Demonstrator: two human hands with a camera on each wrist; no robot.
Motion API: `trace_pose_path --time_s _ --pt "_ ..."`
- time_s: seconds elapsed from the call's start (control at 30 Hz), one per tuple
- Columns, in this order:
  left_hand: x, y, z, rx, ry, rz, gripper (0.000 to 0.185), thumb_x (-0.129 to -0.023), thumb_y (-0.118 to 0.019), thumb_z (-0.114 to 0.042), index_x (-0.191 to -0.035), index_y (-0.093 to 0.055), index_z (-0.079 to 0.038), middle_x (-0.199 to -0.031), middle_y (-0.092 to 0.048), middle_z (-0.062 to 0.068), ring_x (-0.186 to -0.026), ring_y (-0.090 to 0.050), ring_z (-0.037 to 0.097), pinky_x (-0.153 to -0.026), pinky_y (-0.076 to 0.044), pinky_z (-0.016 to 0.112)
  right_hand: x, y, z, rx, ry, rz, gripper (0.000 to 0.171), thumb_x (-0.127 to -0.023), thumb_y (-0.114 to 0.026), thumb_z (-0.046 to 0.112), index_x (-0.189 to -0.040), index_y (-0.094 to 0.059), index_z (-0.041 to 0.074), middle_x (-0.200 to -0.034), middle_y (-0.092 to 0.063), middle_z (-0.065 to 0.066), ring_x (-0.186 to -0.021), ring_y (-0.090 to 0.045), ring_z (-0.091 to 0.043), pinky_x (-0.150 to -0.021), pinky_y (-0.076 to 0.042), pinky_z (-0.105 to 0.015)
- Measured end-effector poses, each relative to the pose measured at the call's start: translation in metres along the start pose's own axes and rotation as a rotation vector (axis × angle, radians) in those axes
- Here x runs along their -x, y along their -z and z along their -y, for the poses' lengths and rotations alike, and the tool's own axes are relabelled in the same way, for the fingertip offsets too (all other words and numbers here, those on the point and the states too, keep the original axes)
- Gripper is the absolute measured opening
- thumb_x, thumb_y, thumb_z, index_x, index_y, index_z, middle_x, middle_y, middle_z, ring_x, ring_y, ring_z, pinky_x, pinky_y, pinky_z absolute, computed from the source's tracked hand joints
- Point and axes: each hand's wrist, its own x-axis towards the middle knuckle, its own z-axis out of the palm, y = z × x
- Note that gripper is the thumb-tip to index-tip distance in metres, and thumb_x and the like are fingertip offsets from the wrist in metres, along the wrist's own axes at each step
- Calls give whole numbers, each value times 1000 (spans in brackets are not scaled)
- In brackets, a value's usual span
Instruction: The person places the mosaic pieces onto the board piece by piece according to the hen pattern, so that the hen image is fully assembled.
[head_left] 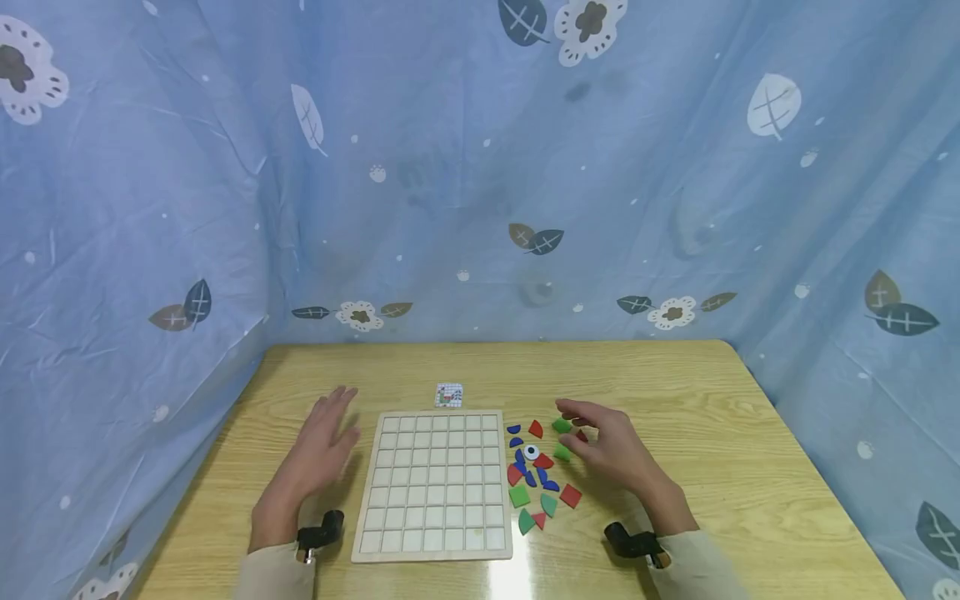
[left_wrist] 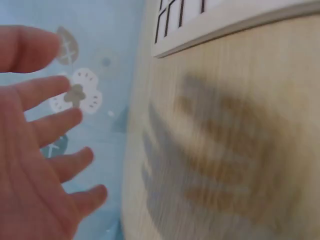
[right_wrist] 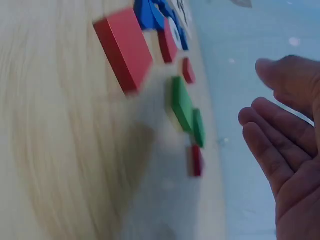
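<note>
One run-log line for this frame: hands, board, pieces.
left hand: open, above table beside grid board | right hand: open, over coloured pieces | board: no pieces in it | small card behind board

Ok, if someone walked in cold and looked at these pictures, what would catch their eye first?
Probably the pale wooden grid board lying in the middle of the table, every cell bare. Just to its right sits a bright scatter of red, blue and green pieces. The right hand hovers open over that scatter, and the left hand hovers open beside the board's left edge.
</note>
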Motion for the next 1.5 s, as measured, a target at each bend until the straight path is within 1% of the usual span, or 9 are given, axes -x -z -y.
trace_pose_path --time_s 0.2,0.37,0.5,0.6,0.8,0.97,1.1,1.33,1.5 --pt "-11 -8 2 -28 85 122 64 -111 -56 -13 -171 -35 -5 -179 -16 32 -162 -1 67 -116 0 94 -10 -19 3 -49 -36 -2 47 -95 -85 6 -140 -72 2 -124 -81 -14 -105 -81 -29 -86 -68 -46" --pt "-17 -16 -1 -18 118 214 66 -108 -58 -15 -171 -38 -9 -180 -12 31 -162 4 67 -114 8 94 -20 -31 5 -32 -87 34 46 -95 -83 5 -140 -72 1 -127 -81 -12 -109 -80 -27 -96 -66 -46" --pt "-18 -18 -2 -30 117 248 68 -105 -61 -14 -170 -41 -10 -179 -13 33 -161 2 68 -115 6 95 -27 -38 7 8 -132 76 44 -95 -83 6 -138 -74 4 -125 -81 -8 -108 -78 -21 -97 -65 -45" --pt "-17 -20 -1 -49 107 258 70 -102 -63 -14 -169 -42 -11 -179 -13 33 -161 2 69 -115 4 95 -30 -41 9 52 -138 90 40 -94 -83 4 -133 -77 6 -122 -81 -5 -106 -76 -20 -98 -65 -46" --pt "-18 -21 3 -41 107 275 73 -102 -63 -13 -171 -39 -13 -181 -7 32 -162 7 67 -116 8 93 -32 -40 9 129 -90 66 35 -95 -79 -3 -129 -80 6 -125 -81 -8 -119 -76 -29 -103 -63 -50" --pt "-19 -20 2 -30 119 290 73 -103 -63 -13 -172 -38 -14 -181 -5 30 -163 9 65 -117 10 92 -28 -36 14 178 -95 -45 29 -92 -82 -1 -121 -81 3 -114 -83 -9 -101 -79 -25 -90 -67 -46" --pt "-20 -19 3 -17 119 289 73 -103 -63 -13 -172 -38 -14 -181 -5 30 -163 10 65 -116 11 92 -24 -36 20 150 -153 -73 23 -91 -83 0 -114 -82 3 -104 -83 -8 -89 -77 -19 -84 -68 -43" --pt "-21 -21 7 -10 117 291 73 -103 -62 -13 -172 -37 -14 -181 -4 30 -163 11 64 -116 12 92 -23 -41 27 87 -269 -63 28 -92 -85 6 -119 -81 3 -105 -82 -8 -91 -75 -17 -87 -67 -43" --pt "-22 -21 7 -6 126 296 74 -103 -62 -14 -172 -37 -15 -182 -3 29 -163 12 63 -117 13 91 -30 -48 29 85 -269 -51 32 -92 -87 12 -122 -81 3 -104 -82 -8 -87 -73 -15 -82 -67 -41"
